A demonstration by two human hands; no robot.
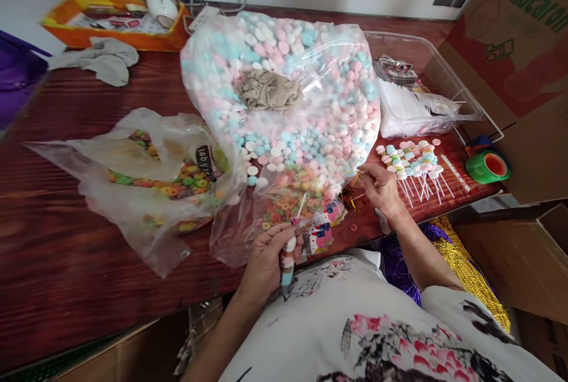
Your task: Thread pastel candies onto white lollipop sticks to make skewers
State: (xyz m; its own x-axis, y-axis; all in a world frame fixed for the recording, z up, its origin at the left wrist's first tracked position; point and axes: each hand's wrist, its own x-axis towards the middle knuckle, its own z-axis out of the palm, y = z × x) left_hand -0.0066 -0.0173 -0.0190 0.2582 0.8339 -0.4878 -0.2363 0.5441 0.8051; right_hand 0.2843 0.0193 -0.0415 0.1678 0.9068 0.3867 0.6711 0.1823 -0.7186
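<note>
My left hand [268, 255] is closed around a white stick [298, 209] threaded with pastel candy pieces [288, 264], held at the table's front edge. My right hand [379, 187] reaches into the lower edge of a big clear bag of pink, blue and white candies [284, 86], its fingers pinched on something too small to name. A pile of finished candy sticks [415, 163] lies just right of that hand. Colourful ring candies [288, 196] show through plastic between the two hands.
A second plastic bag of ring candies [151, 181] lies at the left. A clear tray [426, 86] with white sticks stands behind the pile. A green tape roll [488, 166], cardboard boxes [519, 62], a grey cloth [104, 60] and an orange tray [110, 21] surround the wooden table [66, 252].
</note>
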